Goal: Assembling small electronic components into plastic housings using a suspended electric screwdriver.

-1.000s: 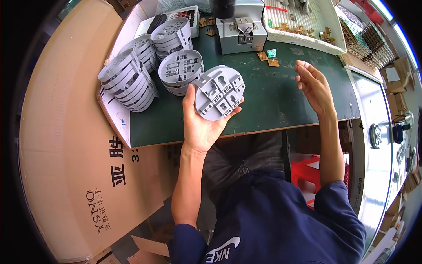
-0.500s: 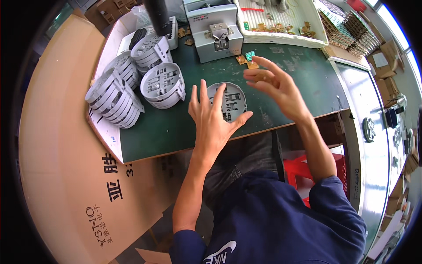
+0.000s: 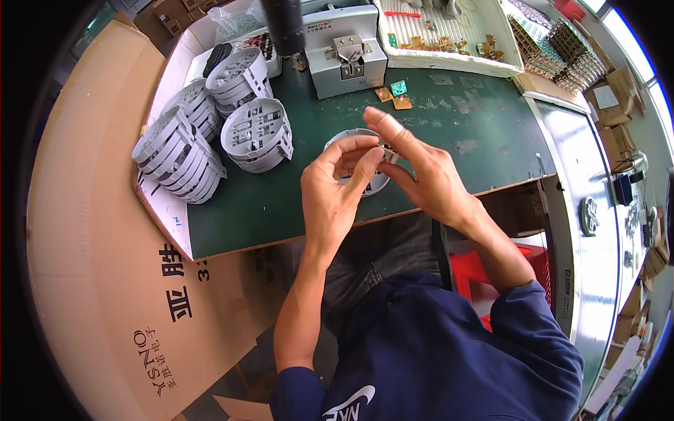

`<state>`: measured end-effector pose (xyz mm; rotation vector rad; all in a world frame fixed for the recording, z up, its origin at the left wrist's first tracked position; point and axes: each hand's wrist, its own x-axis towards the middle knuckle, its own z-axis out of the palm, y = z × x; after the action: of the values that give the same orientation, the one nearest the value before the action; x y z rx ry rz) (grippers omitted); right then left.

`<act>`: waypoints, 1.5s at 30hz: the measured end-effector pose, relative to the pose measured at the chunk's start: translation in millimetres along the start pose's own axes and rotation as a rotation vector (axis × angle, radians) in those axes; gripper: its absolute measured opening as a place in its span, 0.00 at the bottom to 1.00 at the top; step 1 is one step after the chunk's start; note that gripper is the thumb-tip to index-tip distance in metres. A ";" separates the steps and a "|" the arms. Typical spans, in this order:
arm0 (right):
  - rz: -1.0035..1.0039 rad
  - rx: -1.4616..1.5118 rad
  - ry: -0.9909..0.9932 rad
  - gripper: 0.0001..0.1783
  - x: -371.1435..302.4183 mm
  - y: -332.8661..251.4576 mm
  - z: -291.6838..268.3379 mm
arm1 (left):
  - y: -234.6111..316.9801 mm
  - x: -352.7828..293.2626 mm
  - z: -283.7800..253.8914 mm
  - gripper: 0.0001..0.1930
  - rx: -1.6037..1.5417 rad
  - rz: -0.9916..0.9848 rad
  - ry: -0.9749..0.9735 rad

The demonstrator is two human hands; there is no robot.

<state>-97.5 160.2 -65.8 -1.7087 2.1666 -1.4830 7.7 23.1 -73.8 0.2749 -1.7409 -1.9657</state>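
Note:
Just above a round grey plastic housing [image 3: 379, 184] near the table's front edge, my two hands meet. A small circuit board [image 3: 388, 154], mostly covered by fingers, is between them. My left hand [image 3: 333, 192] pinches at its left side with thumb and forefinger. From the right, my right hand [image 3: 437, 177] grips the board with the thumb below and the fingers above. Both hands hide much of the housing, which lies flat on the green table [image 3: 281, 210]. Beyond them lie several small loose boards [image 3: 400, 102], one green side up and others tan.
Stacks of similar grey housings [image 3: 184, 156] stand at the left, with one more stack [image 3: 257, 135] nearer my hands. At the back are a grey machine [image 3: 345, 78], a dark post [image 3: 284, 28] and a white foam tray [image 3: 456, 62] holding small boards.
My right hand has come down and left, bringing the small board over the housing. My left hand, spread across the housing before, has closed its thumb and forefinger at the board.

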 end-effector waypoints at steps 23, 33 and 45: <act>0.261 0.526 -0.104 0.20 -11.8 15.0 -14.1 | -1.5 -16.5 -12.0 0.09 0.392 0.422 0.022; 0.097 0.065 -0.022 0.19 2.0 31.4 -16.1 | -13.6 -14.6 -27.9 0.23 0.747 0.419 0.112; -0.024 -0.263 -0.109 0.16 33.4 57.1 17.3 | -40.0 -10.9 -10.3 0.55 0.935 0.299 0.076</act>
<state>-144.8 121.1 -96.0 -1.8461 2.3777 -1.1189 12.7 21.9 -116.3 0.3582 -2.3677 -0.8226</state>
